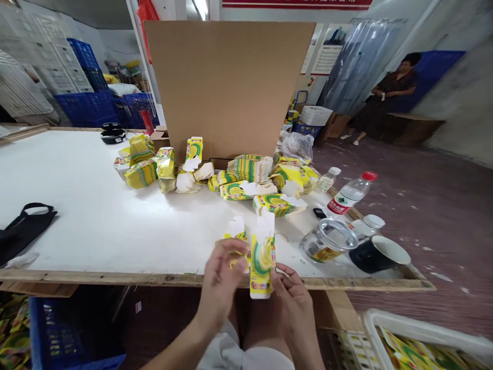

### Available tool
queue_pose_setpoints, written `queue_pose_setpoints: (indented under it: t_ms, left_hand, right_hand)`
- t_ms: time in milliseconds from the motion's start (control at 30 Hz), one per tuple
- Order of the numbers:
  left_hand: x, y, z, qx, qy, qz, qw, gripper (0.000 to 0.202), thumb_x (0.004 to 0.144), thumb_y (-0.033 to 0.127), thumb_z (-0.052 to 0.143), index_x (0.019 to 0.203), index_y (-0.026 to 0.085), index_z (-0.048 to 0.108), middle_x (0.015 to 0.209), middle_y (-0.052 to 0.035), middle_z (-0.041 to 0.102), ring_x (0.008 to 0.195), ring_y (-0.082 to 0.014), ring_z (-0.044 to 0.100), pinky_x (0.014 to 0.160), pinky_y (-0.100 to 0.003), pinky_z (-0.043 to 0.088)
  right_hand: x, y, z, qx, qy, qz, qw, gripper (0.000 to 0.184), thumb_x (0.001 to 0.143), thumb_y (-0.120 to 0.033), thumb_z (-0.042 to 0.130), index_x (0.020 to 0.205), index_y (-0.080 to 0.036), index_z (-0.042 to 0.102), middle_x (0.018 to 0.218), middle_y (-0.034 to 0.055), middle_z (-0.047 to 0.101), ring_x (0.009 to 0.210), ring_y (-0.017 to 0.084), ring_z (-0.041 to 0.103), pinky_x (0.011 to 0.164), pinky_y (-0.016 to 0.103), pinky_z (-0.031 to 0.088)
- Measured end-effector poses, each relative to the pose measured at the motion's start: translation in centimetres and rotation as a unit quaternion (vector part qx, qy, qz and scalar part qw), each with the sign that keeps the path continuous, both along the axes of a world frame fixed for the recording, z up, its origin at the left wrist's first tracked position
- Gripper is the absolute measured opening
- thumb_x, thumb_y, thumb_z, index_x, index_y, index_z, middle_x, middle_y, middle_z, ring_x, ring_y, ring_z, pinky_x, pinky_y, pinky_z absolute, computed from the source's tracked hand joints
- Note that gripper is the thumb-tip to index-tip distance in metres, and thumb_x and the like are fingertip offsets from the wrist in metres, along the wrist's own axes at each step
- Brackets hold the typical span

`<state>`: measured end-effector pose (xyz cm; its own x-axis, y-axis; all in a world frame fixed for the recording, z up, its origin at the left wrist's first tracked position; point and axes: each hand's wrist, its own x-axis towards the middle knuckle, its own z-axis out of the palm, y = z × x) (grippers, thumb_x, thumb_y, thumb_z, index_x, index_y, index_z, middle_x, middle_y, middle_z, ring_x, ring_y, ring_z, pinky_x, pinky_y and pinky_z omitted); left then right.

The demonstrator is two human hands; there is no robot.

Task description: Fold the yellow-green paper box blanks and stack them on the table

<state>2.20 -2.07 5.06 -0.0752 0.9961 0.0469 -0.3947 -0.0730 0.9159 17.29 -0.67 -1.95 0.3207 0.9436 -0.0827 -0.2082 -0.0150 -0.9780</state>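
I see my right hand [293, 300] grasping the upright yellow-green carton [261, 264] from below, over the near edge of the table [96, 221], while my left hand [222, 280] clasps a second carton [235, 235] just beside it.

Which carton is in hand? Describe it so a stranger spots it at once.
Start at the white table with the tall brown cardboard sheet. At its near wooden edge, the left hand and right hand hold the upright carton. Unlike the heaped cartons, it stands opened, white flaps up.
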Motion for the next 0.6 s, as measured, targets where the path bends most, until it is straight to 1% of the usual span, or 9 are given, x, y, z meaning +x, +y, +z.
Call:
queue_pose_setpoints:
  t_ms: [33,67,100,200,267,333,400,500,600]
  left_hand:
    - [-0.4,1.5,-1.0,-0.006,-0.012,0.005,1.0,0.034,0.089,0.038,0.068,0.118,0.021,0.064,0.123,-0.009,0.066,0.113,-0.0239,0.062,0.1,-0.041,0.048]
    - [-0.7,2.6,-1.9,-0.018,-0.03,-0.011,0.999,0.039,0.086,0.041,0.071,0.119,0.022,0.065,0.124,-0.0092,0.067,0.117,-0.0251,0.06,0.102,-0.04,0.046]
    - [-0.8,3.3,-2.8,-0.037,-0.055,-0.048,0.997,0.043,0.084,0.044,0.073,0.12,0.022,0.066,0.125,-0.0098,0.068,0.119,-0.0268,0.06,0.103,-0.039,0.045]
    - [-0.8,3.4,-4.2,-0.093,-0.127,-0.207,0.966,0.05,0.078,0.052,0.075,0.116,0.018,0.071,0.119,-0.0134,0.073,0.116,-0.0313,0.064,0.099,-0.04,0.048]
    - [-0.5,2.9,-4.3,-0.11,-0.151,-0.26,0.947,0.051,0.076,0.054,0.076,0.11,0.015,0.074,0.113,-0.0145,0.076,0.109,-0.031,0.068,0.096,-0.039,0.05]
    - [-0.2,2.6,-4.2,-0.109,-0.153,-0.264,0.946,0.05,0.075,0.053,0.077,0.107,0.015,0.076,0.109,-0.014,0.077,0.104,-0.0294,0.07,0.095,-0.038,0.052]
    - [0.0,2.5,-4.3,-0.104,-0.129,-0.237,0.957,0.047,0.076,0.051,0.078,0.106,0.016,0.076,0.104,-0.0126,0.078,0.099,-0.0279,0.071,0.093,-0.037,0.053]
    - [0.3,2.6,-5.1,-0.095,-0.083,-0.188,0.974,0.042,0.077,0.049,0.077,0.104,0.017,0.075,0.098,-0.01,0.079,0.094,-0.0262,0.072,0.091,-0.038,0.053]
    - [0.6,2.6,-6.1,-0.089,-0.05,-0.157,0.982,0.04,0.079,0.05,0.074,0.1,0.016,0.074,0.094,-0.009,0.078,0.09,-0.0251,0.071,0.088,-0.037,0.054]
  right_hand:
    - [-0.1,-0.7,0.3,-0.013,0.03,0.007,0.999,0.046,0.068,-0.05,0.083,0.099,-0.021,0.064,0.08,0.0049,0.077,0.073,0.023,0.072,0.069,0.035,0.057]
    - [-0.3,-1.3,0.5,-0.028,0.06,0.018,0.998,0.046,0.067,-0.049,0.085,0.098,-0.021,0.065,0.082,0.0049,0.077,0.075,0.023,0.072,0.07,0.034,0.057]
    - [-0.6,-1.8,0.7,-0.041,0.091,0.031,0.995,0.045,0.066,-0.047,0.086,0.097,-0.022,0.067,0.085,0.005,0.077,0.077,0.023,0.072,0.072,0.034,0.058]
    - [-1.6,-2.5,1.1,-0.058,0.137,0.071,0.986,0.041,0.067,-0.044,0.086,0.097,-0.022,0.069,0.09,0.0062,0.077,0.082,0.025,0.073,0.074,0.036,0.059]
    - [-1.9,-2.7,1.2,-0.052,0.143,0.081,0.985,0.038,0.068,-0.043,0.086,0.095,-0.022,0.07,0.093,0.007,0.077,0.085,0.026,0.073,0.076,0.038,0.059]
    - [-1.8,-2.7,1.1,-0.041,0.131,0.078,0.987,0.035,0.07,-0.043,0.084,0.094,-0.022,0.07,0.097,0.0072,0.077,0.091,0.026,0.072,0.081,0.038,0.058]
    - [-1.6,-2.8,0.9,-0.036,0.097,0.078,0.992,0.033,0.073,-0.044,0.082,0.095,-0.022,0.071,0.098,0.0071,0.076,0.092,0.024,0.071,0.082,0.037,0.057]
    - [-1.3,-2.7,0.2,-0.038,0.027,0.096,0.994,0.034,0.077,-0.045,0.079,0.098,-0.02,0.071,0.093,0.0067,0.075,0.082,0.022,0.07,0.076,0.035,0.057]
    - [-1.6,-2.7,-0.5,-0.033,-0.012,0.083,0.996,0.034,0.076,-0.049,0.077,0.089,-0.019,0.068,0.082,0.0054,0.073,0.074,0.022,0.068,0.068,0.033,0.057]
